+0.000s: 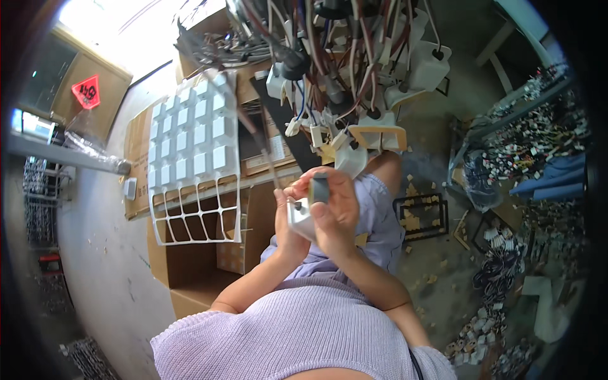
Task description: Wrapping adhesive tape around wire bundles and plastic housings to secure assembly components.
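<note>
We have a small white, box-shaped plastic housing point(300, 223) between our two hands, in front of our lap. Our left hand point(288, 233) cups it, fingers closed along its left side. Our right hand point(339, 218) pinches a slim, dark-grey rectangular block with a yellowish side face point(321, 189), its grip narrow around that piece. The right thumb appears to rest at the housing's edge; overlap hides whether block and housing touch.

To handle this well, we should let the left hand do the steadying, with the housing's face turned up to us, and move only the right. The block looks like soft foam, so a light, even pinch on its edges should avoid denting it. We would square its sides to the housing before any pressing, and leave slack in the brownish cable point(261, 142) that slants down to our left fingertips, lest it tug the housing askew.

The housing is pale and smooth-looking, with a dark round spot on its upper face, and sits tilted in our grip. The block's broad face is plain, matt grey; its underside is out of sight.
</note>
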Tool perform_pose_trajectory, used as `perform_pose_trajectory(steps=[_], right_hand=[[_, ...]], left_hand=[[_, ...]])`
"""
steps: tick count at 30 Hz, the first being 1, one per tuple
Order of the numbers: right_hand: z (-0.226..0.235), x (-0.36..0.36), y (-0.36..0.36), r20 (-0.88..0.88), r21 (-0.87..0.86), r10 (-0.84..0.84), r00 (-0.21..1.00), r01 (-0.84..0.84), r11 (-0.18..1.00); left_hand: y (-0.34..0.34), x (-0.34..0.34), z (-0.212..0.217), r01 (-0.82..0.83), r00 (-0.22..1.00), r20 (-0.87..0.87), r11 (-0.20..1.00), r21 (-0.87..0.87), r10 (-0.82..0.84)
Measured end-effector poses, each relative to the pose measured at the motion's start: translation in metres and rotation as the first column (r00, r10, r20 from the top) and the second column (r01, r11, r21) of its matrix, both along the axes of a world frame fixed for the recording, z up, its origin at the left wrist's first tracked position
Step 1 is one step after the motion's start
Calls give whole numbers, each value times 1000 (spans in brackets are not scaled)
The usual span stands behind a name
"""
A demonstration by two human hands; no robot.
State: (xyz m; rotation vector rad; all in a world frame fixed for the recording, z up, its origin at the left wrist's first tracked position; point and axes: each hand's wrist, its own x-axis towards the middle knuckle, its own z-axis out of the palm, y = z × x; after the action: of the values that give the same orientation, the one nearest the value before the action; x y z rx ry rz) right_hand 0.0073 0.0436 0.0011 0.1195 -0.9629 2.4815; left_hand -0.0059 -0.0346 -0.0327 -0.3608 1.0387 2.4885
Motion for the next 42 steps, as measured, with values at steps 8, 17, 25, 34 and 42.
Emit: perform_pose_trajectory(steps=[8,17,25,34,42], right_hand=[[11,6,-9,-77,15,-186,980,187,982],[24,14,30,-147,310,-189,971,227,923],[74,-56,104,-86,664,-530,844,445,601],[79,-93,114,-174,796,-556,813,448,406],[72,-47,114,-340,684,-686,644,669,290]], left_hand=[[-9,8,12,174,776,-606,983,-60,-174],[-36,-7,13,345,612,-597,855,-388,-518],[-34,-17,18,259,650,-623,898,-356,-435],[-31,-10,28,233,675,-607,901,-366,-421],[-29,-26,41,193,719,-550,883,-428,-424]])
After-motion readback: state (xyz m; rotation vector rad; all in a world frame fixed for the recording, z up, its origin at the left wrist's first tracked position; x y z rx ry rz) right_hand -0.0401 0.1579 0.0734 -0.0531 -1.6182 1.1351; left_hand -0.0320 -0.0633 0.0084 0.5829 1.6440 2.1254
